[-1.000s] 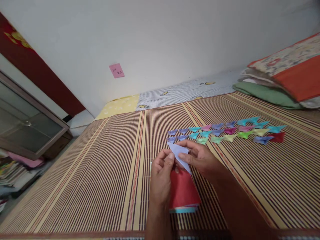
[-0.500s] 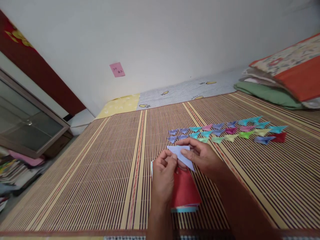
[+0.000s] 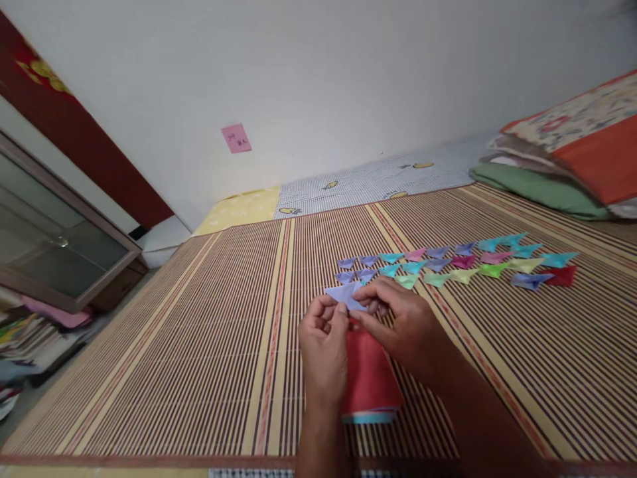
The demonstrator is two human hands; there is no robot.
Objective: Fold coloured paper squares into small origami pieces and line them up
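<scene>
A small piece of lavender origami paper (image 3: 343,294), folded to a pointed shape, is held up between my two hands. My left hand (image 3: 324,332) pinches its lower left part between thumb and fingers. On the right side, my right hand (image 3: 393,309) has thumb and fingertips closed on the paper and hides that edge. Below them lies a stack of paper sheets with a red sheet (image 3: 371,378) on top and light blue edges under it; my hands cover its upper part. Just beyond my right hand, several folded paper pieces (image 3: 464,261) in many colours lie in rows.
A striped bamboo mat (image 3: 199,345) covers the bed. Folded bedding (image 3: 597,146) is piled at the far right, and a green cushion-like item (image 3: 535,191) lies under it. A pink note (image 3: 236,138) is on the wall. At left stands a glass-fronted cabinet (image 3: 64,239).
My right hand has moved left and its fingers have closed over the paper's right side. The lavender paper's right-hand point, earlier spread out downward, no longer shows.
</scene>
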